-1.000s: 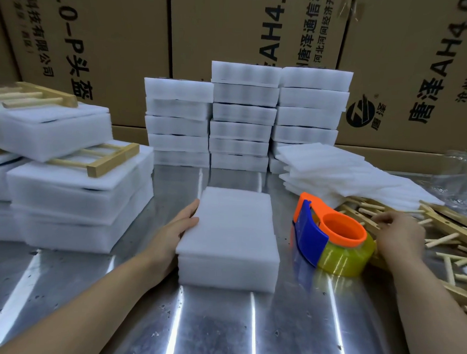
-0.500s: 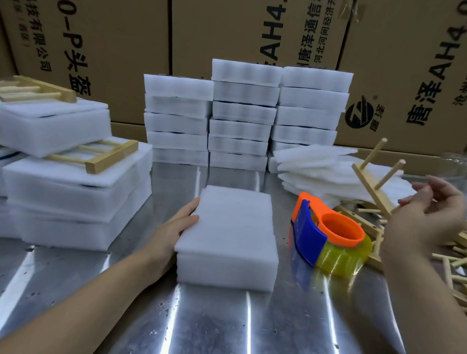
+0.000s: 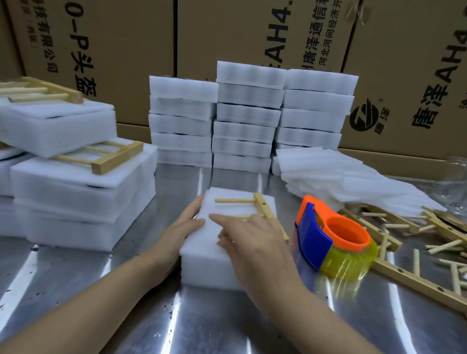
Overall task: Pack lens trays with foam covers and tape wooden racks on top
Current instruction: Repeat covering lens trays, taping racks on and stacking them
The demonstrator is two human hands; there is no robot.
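The covered foam tray (image 3: 221,258) sits on the metal tabletop (image 3: 90,291), in the middle and near the front. The left hand (image 3: 181,229) rests flat against its left edge, with straight fingers (image 3: 195,210) along the side and nothing gripped. The right hand (image 3: 254,242) lies palm down over the tray's top, on a wooden rack (image 3: 263,208) that lies flat along the right edge. The rack's pegs point left across the foam. The index finger is stretched straight, but the other fingers are blurred, so I cannot tell whether they pinch a peg.

The tape dispenser (image 3: 330,241) stands just beside the tray's right edge, leaving little room there. Loose racks (image 3: 409,273) are scattered beyond it. Finished packs (image 3: 81,192) are stacked to the left, and a bare strip of tabletop separates them from the left hand. Stacks of trays (image 3: 247,116) and a pile of foam sheets (image 3: 333,172) stand against the cardboard boxes (image 3: 126,40) at the back. The tabletop in front of the tray is open.

Half a second ago the right hand held this rack in the air above the loose pile, to the right of the dispenser. Now the rack is down on the foam. The left hand, the tray and the dispenser have not moved.
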